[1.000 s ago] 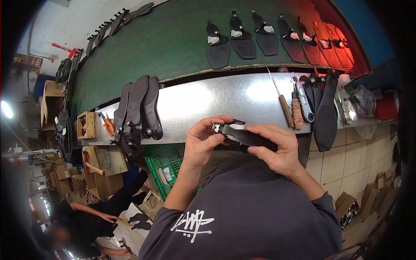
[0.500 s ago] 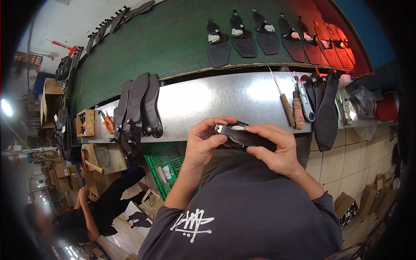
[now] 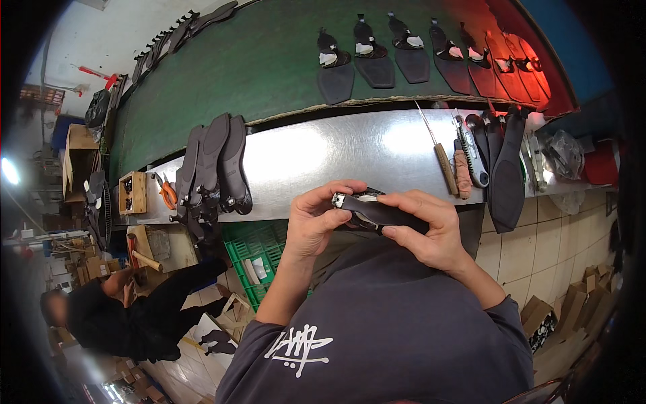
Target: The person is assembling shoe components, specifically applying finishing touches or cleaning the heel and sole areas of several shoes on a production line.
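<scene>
Compared with the view a second ago, very little has shifted at the work itself. Both hands stay up in front of the chest, just off the near edge of the steel table (image 3: 323, 155), and the black shoe sole (image 3: 380, 212) stays between them, held level and lengthwise across the body.

Left hand (image 3: 316, 222): fingers curled over the sole's left end, thumb underneath, closed on it. A pale, whitish patch shows at that end, right by the fingertips; what it is cannot be made out.

Right hand (image 3: 427, 232): wrapped over the sole's right part, fingers on top, also grasping it. The grip looks the same as before; at most the fingers have crept slightly along the piece.

Judgement: the work on this one sole is ongoing, with fine finger work at the left end rather than any move to put the piece down.

The clearer change is in the background. The person in dark clothes (image 3: 128, 316) at lower left, crouched on the floor, has moved forward among the cartons.

On the table, unmoved: a cluster of black soles (image 3: 215, 165) to the left, orange-handled pliers (image 3: 165, 192) beside a small wooden box (image 3: 132, 192), a wooden-handled awl (image 3: 441, 158) and a long black sole (image 3: 508, 175) hanging over the edge to the right. A row of soles (image 3: 431, 54) lies on the green belt (image 3: 256, 67) behind.
</scene>
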Demonstrator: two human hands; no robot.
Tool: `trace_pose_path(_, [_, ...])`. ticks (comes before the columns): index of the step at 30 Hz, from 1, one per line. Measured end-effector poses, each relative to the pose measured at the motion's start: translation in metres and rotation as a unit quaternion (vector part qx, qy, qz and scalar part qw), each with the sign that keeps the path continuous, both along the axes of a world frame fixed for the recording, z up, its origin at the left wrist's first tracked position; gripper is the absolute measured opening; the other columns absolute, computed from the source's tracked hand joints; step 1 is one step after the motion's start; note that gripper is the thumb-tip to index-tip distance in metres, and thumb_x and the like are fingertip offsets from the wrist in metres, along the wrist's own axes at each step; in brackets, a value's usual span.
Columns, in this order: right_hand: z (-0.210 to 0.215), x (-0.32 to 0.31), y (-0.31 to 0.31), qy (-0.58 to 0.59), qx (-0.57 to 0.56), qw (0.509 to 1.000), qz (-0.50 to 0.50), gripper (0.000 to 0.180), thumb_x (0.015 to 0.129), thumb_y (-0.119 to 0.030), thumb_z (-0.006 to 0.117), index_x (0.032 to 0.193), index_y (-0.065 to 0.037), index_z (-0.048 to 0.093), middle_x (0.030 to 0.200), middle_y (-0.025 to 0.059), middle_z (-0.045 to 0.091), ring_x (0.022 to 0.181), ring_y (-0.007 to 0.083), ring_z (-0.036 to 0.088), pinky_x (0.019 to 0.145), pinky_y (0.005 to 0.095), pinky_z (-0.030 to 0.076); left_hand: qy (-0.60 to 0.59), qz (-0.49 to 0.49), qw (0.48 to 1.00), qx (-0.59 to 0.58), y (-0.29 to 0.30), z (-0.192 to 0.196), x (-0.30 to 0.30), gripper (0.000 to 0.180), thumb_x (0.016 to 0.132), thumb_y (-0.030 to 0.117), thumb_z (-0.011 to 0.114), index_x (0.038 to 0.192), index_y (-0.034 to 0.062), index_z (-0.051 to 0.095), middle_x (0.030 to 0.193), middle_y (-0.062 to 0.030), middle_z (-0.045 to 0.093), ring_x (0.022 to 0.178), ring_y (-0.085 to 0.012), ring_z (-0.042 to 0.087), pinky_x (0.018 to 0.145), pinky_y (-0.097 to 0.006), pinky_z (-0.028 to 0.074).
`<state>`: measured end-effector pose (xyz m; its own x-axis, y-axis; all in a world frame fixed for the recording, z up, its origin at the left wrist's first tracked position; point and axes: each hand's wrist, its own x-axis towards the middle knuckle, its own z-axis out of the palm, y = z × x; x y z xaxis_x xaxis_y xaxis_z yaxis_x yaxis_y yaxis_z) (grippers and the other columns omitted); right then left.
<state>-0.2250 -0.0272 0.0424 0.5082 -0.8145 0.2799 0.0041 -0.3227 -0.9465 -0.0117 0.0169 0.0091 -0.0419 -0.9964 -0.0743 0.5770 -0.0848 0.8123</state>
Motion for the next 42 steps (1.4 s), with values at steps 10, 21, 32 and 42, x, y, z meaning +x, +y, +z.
trace_pose_path(10, [0.005, -0.001, -0.002, 0.056, -0.061, 0.997, 0.001, 0.039, 0.075, -0.006, 0.073, 0.113, -0.004, 0.066, 0.084, 0.0097, 0.063, 0.072, 0.0217, 0.061, 0.064, 0.0293, 0.048, -0.081, -0.013, 0.994, -0.073, 0.001, 0.000, 0.004, 0.037, 0.072, -0.010, 0.069, 0.109, -0.0033, 0.067, 0.121, -0.0258, 0.058, 0.106, -0.0284, 0.062, 0.081, -0.031, 0.056])
trace_pose_path(21, [0.017, -0.004, -0.008, 0.191, -0.099, 0.975, 0.054, 0.049, 0.071, -0.012, 0.076, 0.118, -0.006, 0.062, 0.089, 0.0099, 0.061, 0.077, 0.0256, 0.060, 0.067, 0.0340, 0.048, -0.155, -0.025, 0.977, -0.143, 0.002, -0.012, 0.015, 0.045, 0.068, -0.017, 0.061, 0.110, -0.0027, 0.068, 0.125, -0.0300, 0.055, 0.116, -0.0326, 0.057, 0.089, -0.034, 0.052])
trace_pose_path(32, [0.002, 0.000, -0.005, 0.140, -0.130, 0.981, 0.016, 0.042, 0.073, -0.009, 0.073, 0.112, -0.003, 0.061, 0.089, 0.0101, 0.059, 0.080, 0.0273, 0.061, 0.068, 0.0371, 0.049, -0.160, -0.028, 0.976, -0.147, 0.000, -0.016, 0.013, 0.046, 0.069, -0.016, 0.057, 0.112, -0.0030, 0.066, 0.128, -0.0309, 0.053, 0.118, -0.0336, 0.055, 0.092, -0.034, 0.049])
trace_pose_path(42, [0.001, 0.002, -0.007, 0.184, -0.145, 0.972, 0.006, 0.042, 0.075, -0.010, 0.071, 0.115, -0.004, 0.060, 0.086, 0.0100, 0.059, 0.077, 0.0271, 0.060, 0.069, 0.0365, 0.049, -0.238, -0.023, 0.963, -0.123, 0.001, -0.007, 0.000, 0.047, 0.073, -0.015, 0.053, 0.118, -0.0042, 0.063, 0.130, -0.0251, 0.054, 0.119, -0.0270, 0.055, 0.093, -0.030, 0.047])
